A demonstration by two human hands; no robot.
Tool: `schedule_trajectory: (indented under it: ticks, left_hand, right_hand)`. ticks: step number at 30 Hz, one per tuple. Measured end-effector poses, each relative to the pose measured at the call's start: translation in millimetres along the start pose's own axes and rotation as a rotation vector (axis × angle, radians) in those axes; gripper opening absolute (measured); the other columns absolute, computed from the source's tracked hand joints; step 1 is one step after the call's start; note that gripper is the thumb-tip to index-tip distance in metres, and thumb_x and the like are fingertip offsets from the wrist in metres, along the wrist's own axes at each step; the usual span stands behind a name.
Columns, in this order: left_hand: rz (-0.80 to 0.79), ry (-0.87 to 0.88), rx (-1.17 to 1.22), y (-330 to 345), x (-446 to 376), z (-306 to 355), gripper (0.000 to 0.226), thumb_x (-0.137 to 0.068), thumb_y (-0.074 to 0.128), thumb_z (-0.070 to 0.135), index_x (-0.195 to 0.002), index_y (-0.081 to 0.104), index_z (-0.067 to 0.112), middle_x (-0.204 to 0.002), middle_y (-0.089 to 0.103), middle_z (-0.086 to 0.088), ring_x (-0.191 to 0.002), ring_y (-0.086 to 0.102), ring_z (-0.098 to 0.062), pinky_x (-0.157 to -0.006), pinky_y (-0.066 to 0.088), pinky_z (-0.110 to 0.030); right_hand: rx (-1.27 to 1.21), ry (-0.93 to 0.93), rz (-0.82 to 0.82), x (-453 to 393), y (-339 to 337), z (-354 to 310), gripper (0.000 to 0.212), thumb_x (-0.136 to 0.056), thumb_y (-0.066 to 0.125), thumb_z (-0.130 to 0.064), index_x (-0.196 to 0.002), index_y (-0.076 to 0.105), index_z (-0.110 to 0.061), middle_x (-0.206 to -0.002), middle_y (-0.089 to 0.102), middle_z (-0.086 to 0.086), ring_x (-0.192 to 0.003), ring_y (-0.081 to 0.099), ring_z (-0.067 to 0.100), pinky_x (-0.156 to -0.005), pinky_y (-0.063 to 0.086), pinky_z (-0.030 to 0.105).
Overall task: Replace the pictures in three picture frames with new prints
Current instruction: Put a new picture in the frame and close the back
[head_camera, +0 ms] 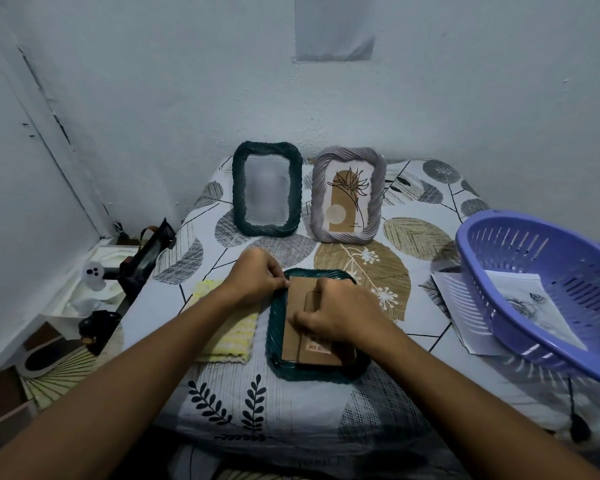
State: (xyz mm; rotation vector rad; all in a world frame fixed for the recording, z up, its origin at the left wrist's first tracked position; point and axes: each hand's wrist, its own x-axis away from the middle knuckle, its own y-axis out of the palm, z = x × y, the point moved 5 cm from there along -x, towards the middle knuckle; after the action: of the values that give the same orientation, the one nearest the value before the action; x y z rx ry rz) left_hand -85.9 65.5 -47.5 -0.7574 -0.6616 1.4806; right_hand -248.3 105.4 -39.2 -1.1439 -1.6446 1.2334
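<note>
One purple basket (pixel 548 258) holding prints (pixel 520 299), left hand (pixel 257 278) and right hand (pixel 340 310) pinching cardboard backing (pixel 297 327)

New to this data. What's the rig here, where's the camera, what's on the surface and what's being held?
There is no robot: a person works with two bare hands, and one wide-angle camera on their head looks forward and down, so both forearms enter from the bottom.

On the leaf-patterned cloth lies a dark green twisted-rim picture frame, face down, its brown cardboard backing up. The left hand pinches at the backing's top left corner; the right hand presses on the backing, fingers bent.

Behind stand a second dark green frame, which seems to hold no print, and a grey twisted-rim frame with a plant print. A yellow knitted cloth lies at the left; at the right a purple slotted plastic basket holds a paper print.
</note>
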Motion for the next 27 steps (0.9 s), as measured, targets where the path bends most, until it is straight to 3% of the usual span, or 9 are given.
schedule_trajectory:
  ticks: [4,6,12,16,20,24,27]
  left_hand:
    - [0.047,-0.050,0.001,3.8,4.6,-2.1,0.003,-0.077,0.075,0.012,-0.077,0.077,0.009,-0.073,0.069,-0.003,-0.058,0.052,0.000,-0.046,0.033,-0.006]
    - [0.074,-0.061,-0.002,4.8,7.1,-2.6,0.003,-0.077,0.075,0.013,-0.076,0.077,0.011,-0.076,0.071,-0.003,-0.061,0.055,-0.005,-0.055,0.038,-0.015]
    - [0.079,-0.024,-0.043,7.2,11.9,-7.6,0.008,-0.072,0.071,0.022,-0.078,0.077,0.020,-0.088,0.070,-0.004,-0.084,0.063,-0.018,-0.077,0.052,-0.030]
    - [0.086,0.085,-0.208,6.1,18.2,2.2,0.018,-0.077,0.068,0.029,-0.089,0.077,0.020,-0.098,0.066,-0.005,-0.105,0.051,-0.025,-0.087,0.047,-0.040]
    - [0.083,0.187,-0.301,8.9,27.7,10.0,0.030,-0.083,0.066,0.035,-0.102,0.073,0.014,-0.104,0.060,-0.005,-0.108,0.045,-0.025,-0.088,0.043,-0.040]
    - [0.115,0.251,-0.267,7.5,31.7,5.9,0.032,-0.081,0.068,0.035,-0.106,0.072,0.015,-0.103,0.062,-0.002,-0.102,0.051,-0.023,-0.083,0.045,-0.039]
    - [0.141,0.281,-0.221,3.7,33.6,6.9,0.027,-0.081,0.068,0.024,-0.105,0.072,0.013,-0.101,0.067,-0.003,-0.097,0.056,-0.022,-0.081,0.047,-0.035]
  right_hand:
    - [-0.102,0.053,-0.021,-2.9,1.1,0.0,0.052,-0.072,0.063,-0.058,-0.106,0.058,-0.019,-0.103,0.061,0.004,-0.091,0.056,0.026,-0.070,0.040,0.031]
    - [-0.129,0.066,-0.010,-4.2,1.5,0.5,0.054,-0.071,0.062,-0.057,-0.110,0.059,-0.020,-0.106,0.062,0.004,-0.095,0.058,0.027,-0.073,0.043,0.031]
    - [-0.305,0.087,0.005,-5.5,0.2,7.8,0.062,-0.067,0.054,-0.059,-0.117,0.063,-0.023,-0.114,0.065,0.005,-0.101,0.060,0.025,-0.087,0.051,0.037]
    - [-0.464,0.098,0.009,-5.6,-6.4,13.8,0.058,-0.065,0.053,-0.056,-0.109,0.071,-0.023,-0.112,0.068,-0.001,-0.103,0.060,0.021,-0.087,0.049,0.034]
    - [-0.556,0.095,0.001,-4.8,-10.6,18.5,0.032,-0.078,0.061,-0.042,-0.098,0.075,-0.022,-0.104,0.070,-0.003,-0.098,0.061,0.018,-0.086,0.049,0.033]
    - [-0.609,0.106,-0.002,-6.3,-11.0,21.8,0.027,-0.073,0.063,-0.041,-0.089,0.077,-0.024,-0.095,0.072,-0.006,-0.093,0.063,0.015,-0.084,0.051,0.033]
    - [-0.620,0.120,-0.017,-5.8,-7.9,22.0,0.022,-0.069,0.064,-0.041,-0.079,0.077,-0.026,-0.087,0.072,-0.007,-0.087,0.062,0.012,-0.081,0.053,0.034]
